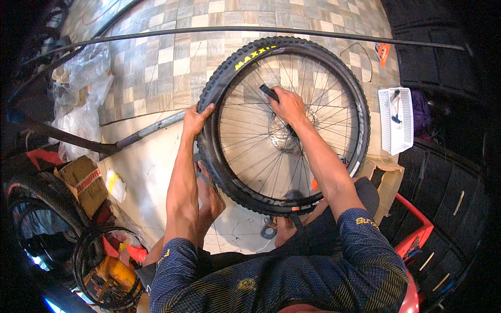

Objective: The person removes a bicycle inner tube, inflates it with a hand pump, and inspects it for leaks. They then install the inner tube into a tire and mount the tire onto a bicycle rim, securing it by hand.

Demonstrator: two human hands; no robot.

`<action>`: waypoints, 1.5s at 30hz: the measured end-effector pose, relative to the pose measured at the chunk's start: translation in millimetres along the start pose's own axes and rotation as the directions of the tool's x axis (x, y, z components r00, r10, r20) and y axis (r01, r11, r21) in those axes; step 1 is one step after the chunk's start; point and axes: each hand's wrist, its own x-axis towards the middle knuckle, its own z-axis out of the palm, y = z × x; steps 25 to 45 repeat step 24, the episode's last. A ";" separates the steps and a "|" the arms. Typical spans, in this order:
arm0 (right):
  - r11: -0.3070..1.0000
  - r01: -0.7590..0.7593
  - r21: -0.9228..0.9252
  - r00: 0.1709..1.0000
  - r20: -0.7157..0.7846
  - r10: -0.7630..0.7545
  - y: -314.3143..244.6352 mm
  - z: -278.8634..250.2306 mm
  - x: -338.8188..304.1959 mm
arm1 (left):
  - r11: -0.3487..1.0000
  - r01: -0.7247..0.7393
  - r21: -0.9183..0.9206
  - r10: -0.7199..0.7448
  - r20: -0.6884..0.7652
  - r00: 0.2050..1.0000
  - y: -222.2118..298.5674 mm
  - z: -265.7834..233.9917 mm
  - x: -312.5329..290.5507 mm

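A bicycle wheel [213, 151] with a knobby black tyre and thin spokes stands in front of my legs, its side facing me. My left hand [195, 121] grips the tyre at its left side, with the thumb over the sidewall. Over the spokes near the hub, my right hand [288, 107] is closed around a black bar-like tool [269, 93]. One end of that tool sticks out past the fingers to the upper left; its exact kind is unclear. My right forearm crosses the rim and hides part of the spokes.
A metal pole [151, 129] lies at left beside clear plastic bags [83, 99]. A cardboard box [81, 185], cables [86, 261] and spare tyres are at lower left. At right stand a white basket [386, 122], another cardboard box [389, 182] and a red frame [417, 221].
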 end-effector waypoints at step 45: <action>0.779 0.106 0.618 0.952 -0.289 0.099 -158.4 -198.5 9.6 | 0.924 -0.251 0.289 0.257 0.017 0.966 355.9 -198.7 -225.8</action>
